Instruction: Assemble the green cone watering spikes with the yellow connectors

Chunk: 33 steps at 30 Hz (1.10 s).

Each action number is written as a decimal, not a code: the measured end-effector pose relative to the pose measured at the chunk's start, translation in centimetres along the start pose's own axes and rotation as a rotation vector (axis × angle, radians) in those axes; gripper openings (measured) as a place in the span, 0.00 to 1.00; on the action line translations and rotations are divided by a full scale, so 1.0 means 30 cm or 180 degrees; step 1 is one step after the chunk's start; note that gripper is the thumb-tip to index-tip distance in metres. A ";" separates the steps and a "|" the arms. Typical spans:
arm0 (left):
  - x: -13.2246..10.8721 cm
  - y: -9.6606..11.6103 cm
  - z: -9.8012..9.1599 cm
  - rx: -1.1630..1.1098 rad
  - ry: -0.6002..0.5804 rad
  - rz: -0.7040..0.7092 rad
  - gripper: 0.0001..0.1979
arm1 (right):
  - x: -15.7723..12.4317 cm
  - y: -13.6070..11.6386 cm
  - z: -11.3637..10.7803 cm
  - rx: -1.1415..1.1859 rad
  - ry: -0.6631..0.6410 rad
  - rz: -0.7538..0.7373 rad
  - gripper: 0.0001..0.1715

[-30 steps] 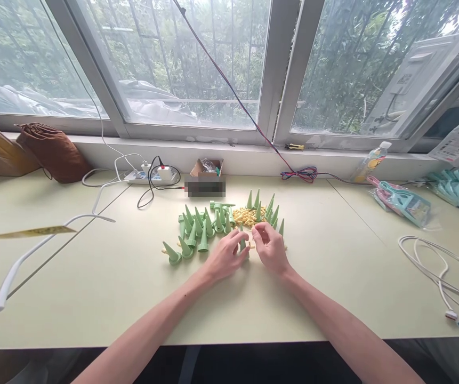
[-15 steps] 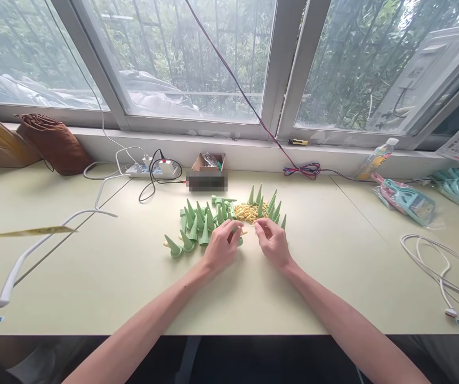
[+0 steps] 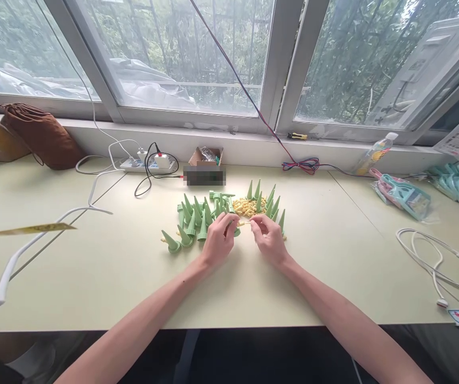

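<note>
My left hand [image 3: 218, 238] is closed in a pinch around a green plastic spike [image 3: 237, 232], mostly hidden by the fingers. A small yellow piece [image 3: 242, 223] sticks out of that grip toward the right. Opposite it, my right hand [image 3: 268, 237] pinches a thin pale strand or pin [image 3: 248, 222], too small to name, close to the yellow piece. Beyond the left hand, several green cone-shaped spikes [image 3: 202, 228] stand or lie in a cluster. A heap of small yellow pieces [image 3: 248, 207] lies behind the hands, with more green spikes [image 3: 275, 207] upright along its right side.
At the back are a small cardboard box [image 3: 208, 156], a power strip [image 3: 149, 164] and a bundled cable [image 3: 303, 166]. Bagged pink and teal clips [image 3: 405, 194] and a white cable [image 3: 439, 261] lie right. A brown pouch [image 3: 39, 136] and white bent tube [image 3: 45, 229] are left.
My right hand has come a little nearer the left, and the thin pale piece now meets or nearly meets the yellow piece. The whole view has shifted slightly.
</note>
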State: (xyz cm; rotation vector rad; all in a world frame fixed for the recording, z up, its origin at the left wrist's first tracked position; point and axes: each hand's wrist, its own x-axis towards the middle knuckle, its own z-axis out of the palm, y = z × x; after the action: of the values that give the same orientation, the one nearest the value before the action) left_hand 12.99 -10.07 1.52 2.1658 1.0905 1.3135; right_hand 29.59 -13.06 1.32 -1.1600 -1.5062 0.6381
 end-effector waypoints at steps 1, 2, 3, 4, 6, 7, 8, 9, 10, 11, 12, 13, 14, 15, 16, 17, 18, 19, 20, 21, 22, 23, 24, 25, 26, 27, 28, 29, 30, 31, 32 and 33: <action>0.000 0.000 0.000 -0.0011 -0.0007 0.0016 0.07 | 0.000 0.001 0.000 -0.0006 -0.0006 0.0001 0.11; 0.000 0.000 0.000 -0.0022 -0.0018 0.0033 0.07 | 0.000 0.001 0.001 -0.0025 -0.0014 -0.0003 0.11; -0.001 0.000 0.001 -0.0032 -0.0033 0.0050 0.07 | -0.001 0.001 0.001 -0.0051 -0.0026 -0.0009 0.11; -0.002 0.000 0.001 -0.0038 -0.0049 0.0065 0.07 | -0.002 0.002 0.002 -0.0080 -0.0048 -0.0016 0.11; -0.003 -0.002 0.002 -0.0041 -0.0075 0.0083 0.07 | -0.003 0.001 0.003 -0.0127 -0.0106 -0.0027 0.11; -0.004 -0.003 0.003 -0.0042 -0.0083 0.0088 0.07 | -0.003 0.000 0.003 -0.0143 -0.0135 -0.0036 0.11; -0.004 -0.005 0.004 -0.0046 -0.0087 0.0088 0.07 | -0.003 0.000 0.003 -0.0153 -0.0162 -0.0045 0.11; -0.004 -0.006 0.004 -0.0052 -0.0087 0.0085 0.07 | -0.003 -0.001 0.003 -0.0159 -0.0184 -0.0054 0.11; -0.004 -0.007 0.004 -0.0060 -0.0088 0.0082 0.07 | -0.003 -0.001 0.002 -0.0160 -0.0203 -0.0062 0.11; -0.004 -0.008 0.004 -0.0070 -0.0089 0.0080 0.07 | -0.002 -0.001 0.002 -0.0157 -0.0221 -0.0068 0.11; -0.003 -0.008 0.004 -0.0077 -0.0093 0.0080 0.07 | -0.002 -0.001 0.003 -0.0150 -0.0244 -0.0068 0.11; -0.003 -0.009 0.003 -0.0081 -0.0103 0.0079 0.07 | -0.002 0.000 0.003 -0.0141 -0.0266 -0.0063 0.11; -0.003 -0.010 0.003 -0.0080 -0.0118 0.0079 0.07 | -0.001 0.001 0.003 -0.0130 -0.0290 -0.0055 0.11; -0.003 -0.010 0.002 -0.0078 -0.0140 0.0080 0.07 | -0.001 0.002 0.004 -0.0117 -0.0317 -0.0050 0.12; -0.003 -0.011 0.002 -0.0074 -0.0165 0.0082 0.07 | -0.001 0.003 0.005 -0.0103 -0.0346 -0.0052 0.12; -0.004 -0.012 0.002 -0.0069 -0.0193 0.0083 0.07 | -0.001 0.004 0.006 -0.0091 -0.0381 -0.0064 0.11; -0.004 -0.013 0.001 -0.0065 -0.0222 0.0081 0.07 | 0.000 0.005 0.007 -0.0086 -0.0415 -0.0085 0.11; -0.005 -0.013 0.001 -0.0066 -0.0248 0.0080 0.07 | 0.000 0.005 0.008 -0.0090 -0.0447 -0.0114 0.11; -0.005 -0.014 0.000 -0.0071 -0.0270 0.0074 0.07 | 0.000 0.006 0.009 -0.0100 -0.0481 -0.0145 0.10; -0.006 -0.015 -0.001 -0.0079 -0.0292 0.0064 0.07 | 0.000 0.006 0.010 -0.0113 -0.0507 -0.0171 0.10; -0.006 -0.015 -0.001 -0.0088 -0.0310 0.0050 0.07 | 0.000 0.006 0.010 -0.0128 -0.0527 -0.0188 0.10; -0.007 -0.015 -0.002 -0.0098 -0.0327 0.0035 0.07 | 0.000 0.005 0.010 -0.0140 -0.0540 -0.0196 0.09; -0.007 -0.016 -0.003 -0.0104 -0.0344 0.0020 0.07 | -0.001 0.005 0.011 -0.0149 -0.0550 -0.0202 0.09; -0.007 -0.016 -0.004 -0.0105 -0.0359 0.0004 0.08 | -0.001 0.005 0.011 -0.0157 -0.0560 -0.0207 0.09; -0.007 -0.016 -0.004 -0.0103 -0.0381 -0.0015 0.08 | 0.000 0.006 0.011 -0.0168 -0.0568 -0.0214 0.09; -0.007 -0.016 -0.005 -0.0099 -0.0400 -0.0037 0.08 | 0.000 0.006 0.011 -0.0183 -0.0572 -0.0224 0.09; -0.007 -0.016 -0.006 -0.0093 -0.0421 -0.0065 0.08 | 0.001 0.007 0.010 -0.0199 -0.0578 -0.0231 0.09; -0.007 -0.016 -0.006 -0.0082 -0.0448 -0.0096 0.08 | 0.003 0.008 0.010 -0.0215 -0.0580 -0.0235 0.09; -0.007 -0.015 -0.006 -0.0064 -0.0475 -0.0128 0.08 | 0.004 0.009 0.010 -0.0234 -0.0577 -0.0231 0.08; -0.007 -0.015 -0.006 -0.0035 -0.0500 -0.0160 0.08 | 0.005 0.011 0.009 -0.0254 -0.0568 -0.0220 0.08; -0.007 -0.014 -0.005 -0.0001 -0.0523 -0.0185 0.08 | 0.006 0.012 0.009 -0.0273 -0.0561 -0.0209 0.08; -0.008 -0.014 -0.004 0.0035 -0.0553 -0.0199 0.08 | 0.007 0.013 0.009 -0.0292 -0.0553 -0.0199 0.08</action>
State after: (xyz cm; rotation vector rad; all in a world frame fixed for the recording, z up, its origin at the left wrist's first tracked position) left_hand 12.65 -9.99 1.16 2.1885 1.0888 1.0722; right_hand 29.49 -12.66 1.00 -1.1453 -1.7277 0.6461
